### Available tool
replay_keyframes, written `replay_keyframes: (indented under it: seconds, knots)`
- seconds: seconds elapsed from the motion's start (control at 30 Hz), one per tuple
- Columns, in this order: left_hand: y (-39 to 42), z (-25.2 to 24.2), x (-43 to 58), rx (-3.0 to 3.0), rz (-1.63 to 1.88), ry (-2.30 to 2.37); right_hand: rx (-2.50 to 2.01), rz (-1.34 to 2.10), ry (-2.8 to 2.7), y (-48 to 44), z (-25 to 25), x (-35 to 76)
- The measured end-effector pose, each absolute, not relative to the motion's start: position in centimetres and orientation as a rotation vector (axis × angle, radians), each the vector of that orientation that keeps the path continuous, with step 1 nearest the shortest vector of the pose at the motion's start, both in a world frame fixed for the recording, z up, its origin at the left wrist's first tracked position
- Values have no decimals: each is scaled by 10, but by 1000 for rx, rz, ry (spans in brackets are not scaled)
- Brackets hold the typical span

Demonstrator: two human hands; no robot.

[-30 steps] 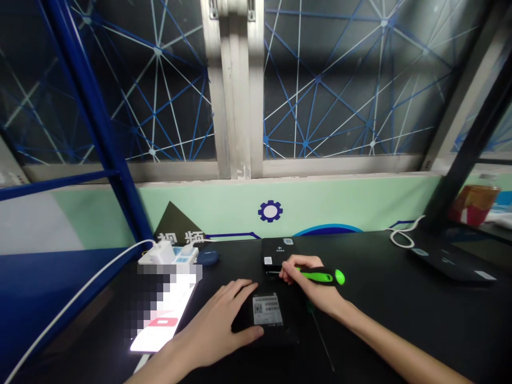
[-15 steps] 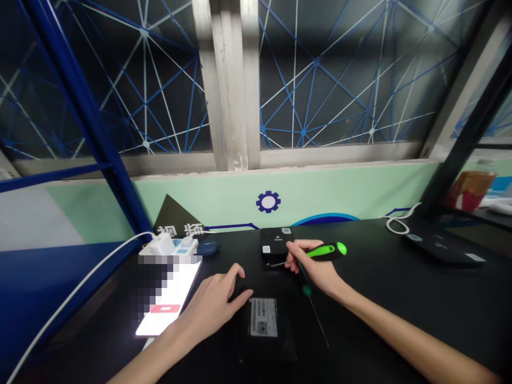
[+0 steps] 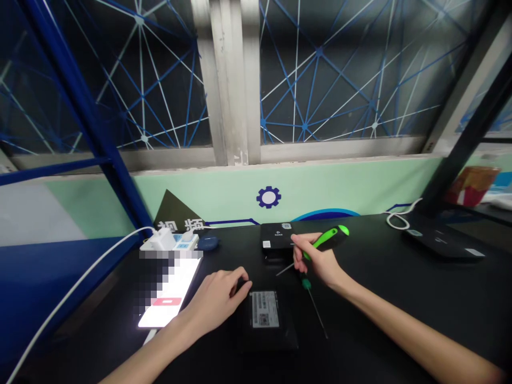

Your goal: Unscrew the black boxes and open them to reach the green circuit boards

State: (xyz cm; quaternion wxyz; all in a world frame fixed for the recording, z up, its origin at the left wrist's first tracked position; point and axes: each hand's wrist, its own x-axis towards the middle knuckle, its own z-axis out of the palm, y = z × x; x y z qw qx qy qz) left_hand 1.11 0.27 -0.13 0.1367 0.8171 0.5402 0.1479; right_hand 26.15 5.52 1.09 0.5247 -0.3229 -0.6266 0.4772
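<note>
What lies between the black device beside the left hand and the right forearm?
In the head view, a green-collared screwdriver lies on the table beside the black device.

Two screwdrivers (image 3: 328,236), three black devices (image 3: 265,309), one lit screen (image 3: 184,282)

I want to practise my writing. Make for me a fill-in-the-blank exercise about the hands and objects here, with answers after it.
1. The ____ hand holds the bright green and black screwdriver.
2. The white printed label is on a flat rectangular box of ____ colour.
3. The thin screwdriver with a dark green collar lies to the ____ of that box.
4. The looped cable is ____.

Missing words: right; black; right; white.
</note>
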Motion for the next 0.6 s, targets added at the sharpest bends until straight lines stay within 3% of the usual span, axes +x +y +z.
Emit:
replay_keyframes:
  seconds: [0.6]
  knots:
    - [10, -19, 9, 2522, 436, 1761, -809, 1213, -1750, 52, 27, 251]
